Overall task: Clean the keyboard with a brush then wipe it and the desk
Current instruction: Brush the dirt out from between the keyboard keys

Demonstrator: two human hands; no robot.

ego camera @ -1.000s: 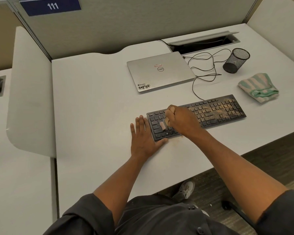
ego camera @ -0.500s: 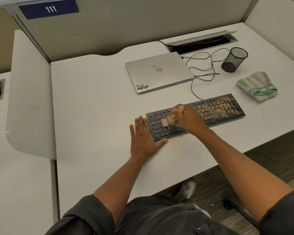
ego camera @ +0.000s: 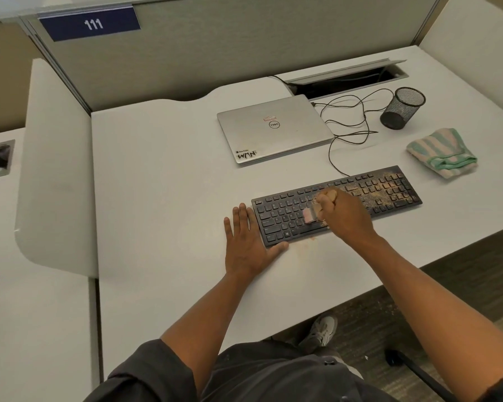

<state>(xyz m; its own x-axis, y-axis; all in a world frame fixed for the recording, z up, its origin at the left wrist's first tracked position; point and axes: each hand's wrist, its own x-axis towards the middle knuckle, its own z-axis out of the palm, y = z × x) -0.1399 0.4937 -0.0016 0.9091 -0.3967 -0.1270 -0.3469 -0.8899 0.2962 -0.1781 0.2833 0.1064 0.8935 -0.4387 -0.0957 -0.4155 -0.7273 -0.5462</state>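
The right hand is curled in a fist around a small wooden-handled brush, whose pale bristles rest on the middle keys of the black keyboard. The left hand lies flat and open on the worktop, fingers straight, its thumb against the near left corner of the keyboard.

The keyboard sits close to the near edge of the worktop, angled so that its right end lies farther from the person. To the left of the keyboard stretches a broad bare run of white surface; to its right the worktop narrows toward the edge. The left half of the keyboard looks mostly dark and clean, while tan, sandy dust covers the right half around the number pad. A faint smear of the same dust lies on the worktop just in front of the keyboard.

Beyond the keyboard lies a closed silver Dell laptop with a sticker at its near left corner reading "WMN". A folded green-and-white striped cloth rests beyond the keyboard's right end, and a black mesh pen cup stands farther back. Black cables loop behind the keyboard. A blue sign on the partition reads "111".
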